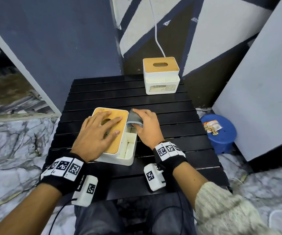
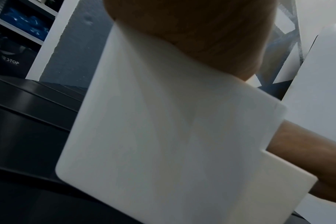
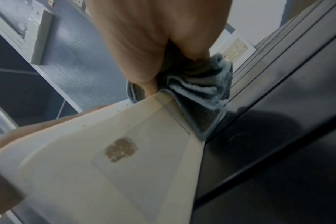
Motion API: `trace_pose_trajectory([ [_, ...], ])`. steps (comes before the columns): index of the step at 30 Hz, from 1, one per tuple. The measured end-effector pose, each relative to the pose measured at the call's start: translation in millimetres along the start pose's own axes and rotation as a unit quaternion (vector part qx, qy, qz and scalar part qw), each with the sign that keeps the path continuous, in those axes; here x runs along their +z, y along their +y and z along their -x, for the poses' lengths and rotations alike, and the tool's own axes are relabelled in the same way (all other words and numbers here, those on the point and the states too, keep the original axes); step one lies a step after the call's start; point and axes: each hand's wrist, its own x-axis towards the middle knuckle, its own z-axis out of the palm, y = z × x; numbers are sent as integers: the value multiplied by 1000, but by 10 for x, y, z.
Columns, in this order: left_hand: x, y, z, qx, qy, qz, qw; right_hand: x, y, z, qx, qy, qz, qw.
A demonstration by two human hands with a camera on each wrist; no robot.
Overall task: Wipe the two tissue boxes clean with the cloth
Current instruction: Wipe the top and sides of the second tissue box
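Observation:
The near tissue box (image 1: 120,156) is white with a wooden lid (image 1: 115,143) and side compartments; it sits at the table's front centre. My left hand (image 1: 99,129) lies flat on the lid, fingers spread straight over the slot. My right hand (image 1: 147,126) grips a folded grey-blue cloth (image 1: 134,118) against the box's far right corner. In the right wrist view the cloth (image 3: 199,97) is bunched against the box's wall (image 3: 125,166), which carries a brown smudge (image 3: 121,149). In the left wrist view the box's white side (image 2: 163,128) fills the frame. A second tissue box (image 1: 161,75) stands at the table's back right.
The black slatted table (image 1: 170,112) holds both boxes. A blue stool (image 1: 220,133) with a snack packet (image 1: 212,127) stands to the right on the marble floor. A white cable (image 1: 155,31) hangs down behind the far box. Walls close in at the back and right.

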Motion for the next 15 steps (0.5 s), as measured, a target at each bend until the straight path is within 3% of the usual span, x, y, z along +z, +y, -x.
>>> trace_pose_trajectory([
  [9, -8, -1, 4, 6, 8, 1, 1000, 82, -9, 294, -89, 64, 11, 994],
  [13, -6, -24, 7, 16, 4, 1, 1000, 51, -9, 390, -111, 42, -5, 993],
  [15, -10, -25, 1, 18, 3, 8, 1000, 14, -13, 270, -88, 21, -15, 996],
])
